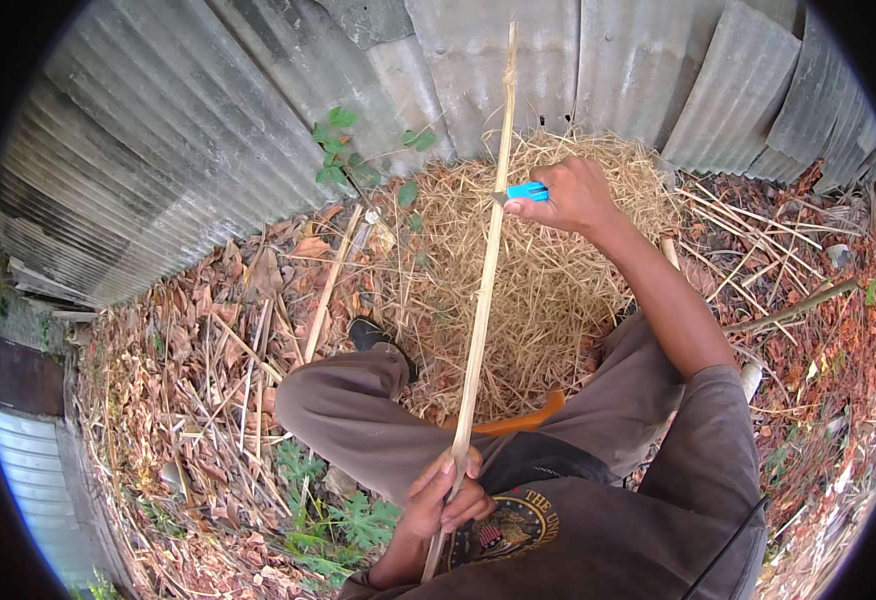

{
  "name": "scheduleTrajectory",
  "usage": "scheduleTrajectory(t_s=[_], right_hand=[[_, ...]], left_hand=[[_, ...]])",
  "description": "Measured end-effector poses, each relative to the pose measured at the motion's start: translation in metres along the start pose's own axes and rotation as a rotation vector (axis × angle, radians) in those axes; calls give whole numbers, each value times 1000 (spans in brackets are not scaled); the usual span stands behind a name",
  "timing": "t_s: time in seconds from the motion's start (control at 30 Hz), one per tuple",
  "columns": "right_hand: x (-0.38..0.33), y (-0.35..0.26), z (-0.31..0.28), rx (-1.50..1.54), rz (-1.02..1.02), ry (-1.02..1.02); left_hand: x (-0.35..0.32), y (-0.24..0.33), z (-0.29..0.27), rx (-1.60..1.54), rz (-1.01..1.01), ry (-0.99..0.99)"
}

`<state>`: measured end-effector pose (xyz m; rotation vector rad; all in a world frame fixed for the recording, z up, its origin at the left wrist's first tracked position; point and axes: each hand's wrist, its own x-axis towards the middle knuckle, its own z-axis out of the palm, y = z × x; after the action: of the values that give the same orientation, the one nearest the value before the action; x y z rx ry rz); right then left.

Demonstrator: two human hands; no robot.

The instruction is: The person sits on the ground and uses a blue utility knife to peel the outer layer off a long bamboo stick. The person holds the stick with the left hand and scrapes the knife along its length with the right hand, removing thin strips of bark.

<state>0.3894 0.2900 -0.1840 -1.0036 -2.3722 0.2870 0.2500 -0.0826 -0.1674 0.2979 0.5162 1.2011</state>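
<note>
A long, pale strip of split bamboo or wood [483,310] slants upward from my lap, its far end in front of the metal fence. Near its lower end my left hand [446,497] is wrapped round it, close to my shirt. My right hand [570,195], stretched out far ahead, grips a blue-handled utility knife [528,191]. The knife's blade lies against the strip's upper part. Small rough nodes show along the strip. Under the knife, a heap of pale, thin shavings [528,290] covers the ground between my bent legs.
Grey corrugated metal sheets [358,80] stand as a fence ahead. An orange strap-like piece [523,417] lies by my lap. Dry leaves [188,370] cover the ground at left, with thin sticks [330,285] among them. More sticks [748,235] lie at right, beside a branch [798,305].
</note>
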Motion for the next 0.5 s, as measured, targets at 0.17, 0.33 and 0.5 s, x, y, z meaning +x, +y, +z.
scheduleTrajectory(t_s=[0.17,0.33,0.5], right_hand=[[23,16,-17,-90,203,-72],[29,54,-19,-128,326,-2],[29,97,-26,-297,287,7]], left_hand=[[-3,-2,1,35,5,-3],[-11,-5,12,195,-37,54],[-16,-9,10,291,-139,162]])
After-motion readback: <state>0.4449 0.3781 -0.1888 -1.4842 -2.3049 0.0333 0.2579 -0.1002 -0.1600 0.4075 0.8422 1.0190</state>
